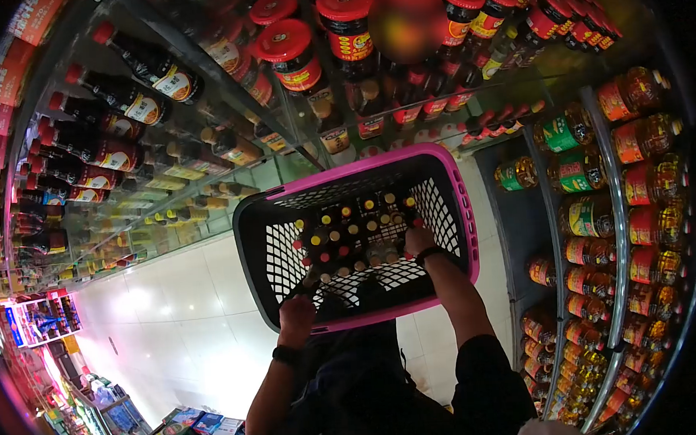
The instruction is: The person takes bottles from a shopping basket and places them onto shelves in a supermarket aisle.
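Observation:
A black shopping basket with a pink rim (pixel 345 172) stands in front of me, with several capped bottles (pixel 357 233) upright inside it. My left hand (pixel 296 312) is closed over the near left part of the basket, around what looks like a bottle neck (pixel 311 279); the rest of that bottle is too dark to make out. Deeper inside, at the right end, my right hand (pixel 419 241) is closed at a bottle with a red cap (pixel 418 223). Its fingers partly hide that bottle. Yellow, red and tan caps show between the two hands.
Glass shelves beyond the basket carry red-lidded jars (pixel 348 26) and dark sauce bottles (pixel 168 81). Oil bottles (pixel 591 214) line a rack with metal rails on the right. Pale floor tiles (pixel 170 308) extend to the left, with stacked boxes (pixel 205 429) at the lower left.

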`<move>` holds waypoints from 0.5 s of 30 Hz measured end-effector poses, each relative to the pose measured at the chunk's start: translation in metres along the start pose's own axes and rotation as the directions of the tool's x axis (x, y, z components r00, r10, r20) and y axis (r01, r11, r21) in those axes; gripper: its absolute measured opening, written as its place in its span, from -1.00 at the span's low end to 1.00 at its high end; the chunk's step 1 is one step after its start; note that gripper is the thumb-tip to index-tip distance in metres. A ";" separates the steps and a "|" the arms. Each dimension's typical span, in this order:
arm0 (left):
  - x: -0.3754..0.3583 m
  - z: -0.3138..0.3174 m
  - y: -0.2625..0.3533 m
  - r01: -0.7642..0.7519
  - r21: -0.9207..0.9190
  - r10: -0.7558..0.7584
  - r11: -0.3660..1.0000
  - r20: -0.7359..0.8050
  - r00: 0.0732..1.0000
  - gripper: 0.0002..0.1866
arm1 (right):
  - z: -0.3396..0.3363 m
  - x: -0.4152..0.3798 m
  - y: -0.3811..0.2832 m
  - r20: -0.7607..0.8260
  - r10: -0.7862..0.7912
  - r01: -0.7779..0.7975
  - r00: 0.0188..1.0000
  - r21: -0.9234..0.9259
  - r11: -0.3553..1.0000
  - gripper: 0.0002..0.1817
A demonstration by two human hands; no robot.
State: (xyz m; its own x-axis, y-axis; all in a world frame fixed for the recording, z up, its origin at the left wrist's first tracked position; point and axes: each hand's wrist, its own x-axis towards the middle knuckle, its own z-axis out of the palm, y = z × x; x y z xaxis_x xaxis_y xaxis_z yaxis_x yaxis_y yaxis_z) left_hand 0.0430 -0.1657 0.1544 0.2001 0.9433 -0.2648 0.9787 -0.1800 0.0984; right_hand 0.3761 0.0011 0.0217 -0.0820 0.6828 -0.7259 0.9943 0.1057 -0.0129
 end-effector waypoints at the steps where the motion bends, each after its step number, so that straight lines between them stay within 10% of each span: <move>1: 0.000 0.009 -0.002 0.021 -0.179 -0.028 0.984 -0.035 0.999 -0.97 | 0.010 0.004 -0.002 -0.002 -0.001 0.001 1.000 0.001 1.000 -0.77; 5: -0.008 0.071 -0.018 0.056 -0.705 -0.183 0.707 -0.106 0.977 -0.98 | 0.006 -0.018 -0.020 0.014 -0.067 0.067 0.998 -0.009 0.998 -0.78; 6: -0.005 0.049 -0.013 0.057 -0.703 -0.185 0.709 -0.108 0.977 -0.98 | -0.011 -0.033 -0.026 0.129 -0.102 0.112 0.986 -0.078 0.991 -0.77; 7: 0.001 0.004 0.001 0.093 -0.389 -0.120 0.916 -0.044 0.992 -0.98 | 0.046 0.004 -0.024 -0.052 0.040 -0.021 0.998 0.324 0.946 -0.75; 9: 0.005 -0.022 0.007 0.086 -0.017 -0.086 0.996 0.039 0.996 -0.99 | 0.162 0.080 -0.018 -0.406 0.318 0.323 0.857 0.903 0.283 -0.72; 10: 0.004 -0.017 0.005 0.110 -0.148 -0.113 0.983 -0.012 0.993 -0.98 | 0.156 0.077 -0.018 -0.407 0.315 0.326 0.857 0.903 0.281 -0.72; 12: 0.000 0.002 -0.002 0.163 -0.484 -0.214 0.860 -0.052 0.975 -0.97 | 0.121 0.051 -0.010 -0.104 -0.009 0.024 0.995 0.143 0.989 -0.69; 15: 0.005 -0.024 0.006 0.109 -0.228 -0.121 0.967 -0.037 0.992 -0.96 | 0.065 0.008 -0.024 0.027 -0.015 0.012 1.000 0.110 0.994 -0.70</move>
State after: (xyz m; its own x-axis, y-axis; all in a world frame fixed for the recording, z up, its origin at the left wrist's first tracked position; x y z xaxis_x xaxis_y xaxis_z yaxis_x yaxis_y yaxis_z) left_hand 0.0483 -0.1554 0.1763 0.0789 0.9677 -0.2395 0.9584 -0.0075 0.2854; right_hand 0.3564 -0.0428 -0.0281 -0.0950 0.6612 -0.7442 0.9947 0.0337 -0.0971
